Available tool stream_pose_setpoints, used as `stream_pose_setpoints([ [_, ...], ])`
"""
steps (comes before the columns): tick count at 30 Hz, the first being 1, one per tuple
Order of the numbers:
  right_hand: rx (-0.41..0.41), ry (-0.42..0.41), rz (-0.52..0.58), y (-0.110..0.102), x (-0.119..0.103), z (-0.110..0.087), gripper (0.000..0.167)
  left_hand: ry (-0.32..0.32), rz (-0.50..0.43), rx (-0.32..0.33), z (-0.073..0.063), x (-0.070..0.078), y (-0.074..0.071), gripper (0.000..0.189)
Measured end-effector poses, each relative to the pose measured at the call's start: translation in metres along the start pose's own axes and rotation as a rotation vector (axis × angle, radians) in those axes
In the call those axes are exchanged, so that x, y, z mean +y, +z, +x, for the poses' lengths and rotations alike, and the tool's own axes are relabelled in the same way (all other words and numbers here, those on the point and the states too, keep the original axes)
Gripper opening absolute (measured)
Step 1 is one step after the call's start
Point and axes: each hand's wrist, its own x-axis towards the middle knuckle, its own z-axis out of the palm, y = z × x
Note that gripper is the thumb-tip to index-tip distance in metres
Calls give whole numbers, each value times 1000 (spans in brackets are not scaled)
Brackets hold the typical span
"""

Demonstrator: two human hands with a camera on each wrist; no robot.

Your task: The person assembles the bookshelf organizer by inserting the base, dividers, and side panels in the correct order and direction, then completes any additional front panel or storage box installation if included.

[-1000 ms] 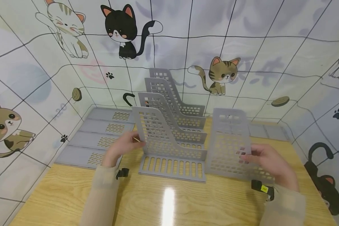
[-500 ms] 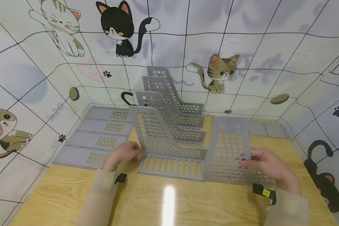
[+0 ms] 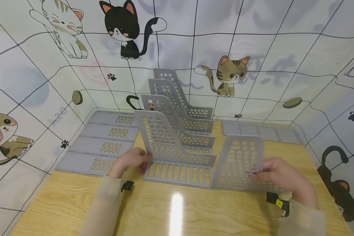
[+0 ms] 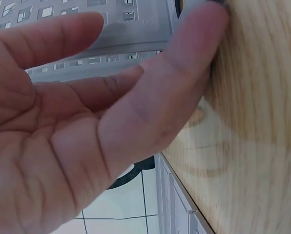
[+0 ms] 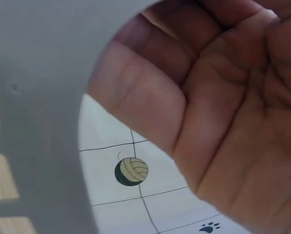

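Note:
A grey magazine file rack (image 3: 165, 136) stands mid-table, its several tall slotted dividers sloping down to low fronts. Its slotted base strip (image 3: 178, 173) lies at the near side. My left hand (image 3: 132, 159) touches the lower back corner of the nearest divider; in the left wrist view the thumb and fingers are apart, a finger reaching the base's edge. Right of the rack, my right hand (image 3: 278, 173) pinches a perforated grey panel (image 3: 239, 160) by its right edge. The panel's lower left corner is by the strip's right end; whether they join I cannot tell.
Flat grey slotted panels (image 3: 106, 141) lie in a row at the left. Another flat grey strip (image 3: 262, 132) is by the back wall on the right. Cat-printed sheeting (image 3: 177, 49) surrounds the wooden table (image 3: 153, 209).
The panel in my right hand has tilted, its top edge dropping lower in view. My left hand has slid down the divider to its base. The rack has stayed put.

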Motion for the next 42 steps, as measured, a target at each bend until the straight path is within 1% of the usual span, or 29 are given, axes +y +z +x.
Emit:
stream_pose_setpoints([
  [3, -12, 44, -14, 2, -7, -1, 13, 1, -29, -11, 0, -1, 1, 29],
  [5, -12, 54, -37, 4, -12, -1, 12, 0, -49, -19, 1, -1, 1, 30],
  [10, -17, 13, -95, 9, -19, 5, 10, 0, -70, -34, 1, -1, 1, 31],
  [15, -21, 9, -88, 16, -29, 15, 9, 5, -72, -37, 1, -1, 1, 31],
  [22, -31, -68, -119, 36, -44, 32, 11, 9, -77, -36, 1, -2, 1, 31],
  [26, -23, -102, -130, 50, -51, 42, 9, 8, -83, -39, 1, -1, 1, 31],
  [31, -30, -107, -109, 60, -60, 48, 12, 8, -98, -43, 0, -1, 0, 33],
  [34, -62, -99, -109, 58, -58, 48, 15, -10, -126, -49, 0, -2, -1, 34],
  [36, -92, -105, -136, 53, -52, 43, 17, -13, -127, -53, -1, -3, -2, 35],
  [38, -110, -94, -174, 43, -43, 35, 11, -4, -105, -46, -3, -4, -6, 36],
  [40, -116, -56, -210, 31, -32, 24, 9, 43, -57, -14, -5, -5, -10, 36],
  [42, -108, -5, -227, 20, -20, 13, 14, 117, -4, 42, -8, -5, -16, 35],
])
